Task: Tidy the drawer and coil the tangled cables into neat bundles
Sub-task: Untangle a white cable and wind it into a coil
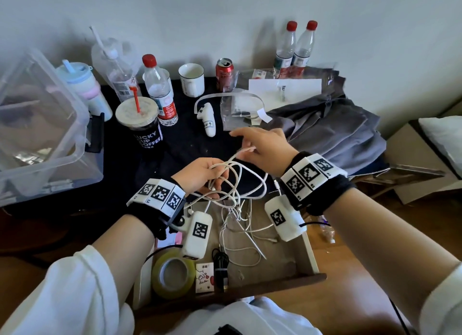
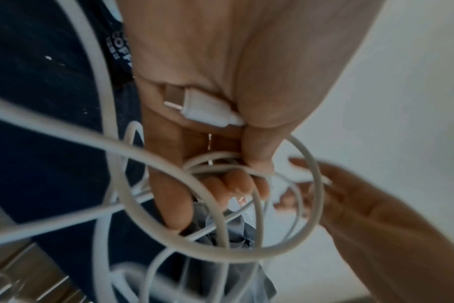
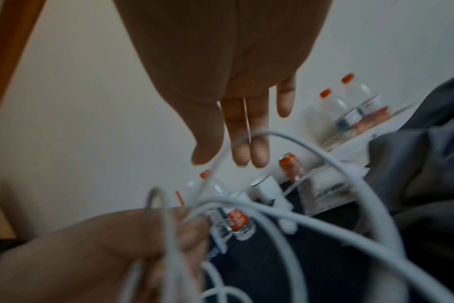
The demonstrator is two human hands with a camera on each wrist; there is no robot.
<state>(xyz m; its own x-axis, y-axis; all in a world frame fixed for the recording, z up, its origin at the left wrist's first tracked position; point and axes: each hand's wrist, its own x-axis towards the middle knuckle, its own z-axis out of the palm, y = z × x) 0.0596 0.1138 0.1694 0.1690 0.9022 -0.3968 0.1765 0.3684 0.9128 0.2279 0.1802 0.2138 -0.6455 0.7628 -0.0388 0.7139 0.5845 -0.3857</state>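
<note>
Above the open drawer (image 1: 310,249): both hands work a white cable (image 1: 240,182).
Left hand (image 1: 200,172): fingers (image 2: 236,184) curled round several loops, a plug (image 2: 208,108) tucked in the palm.
Right hand (image 1: 265,147): thumb and fingers pinch the cable's free end, the other fingers nearly straight.
Drawer contents: more tangled white cables (image 1: 240,229), tape roll (image 1: 173,274), black cable (image 1: 220,267).

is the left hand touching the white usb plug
Touching. The left wrist view shows the white usb plug tucked in the palm of the left hand, with the thumb pressed over its cable end and the fingers curled round white cable loops.
</note>
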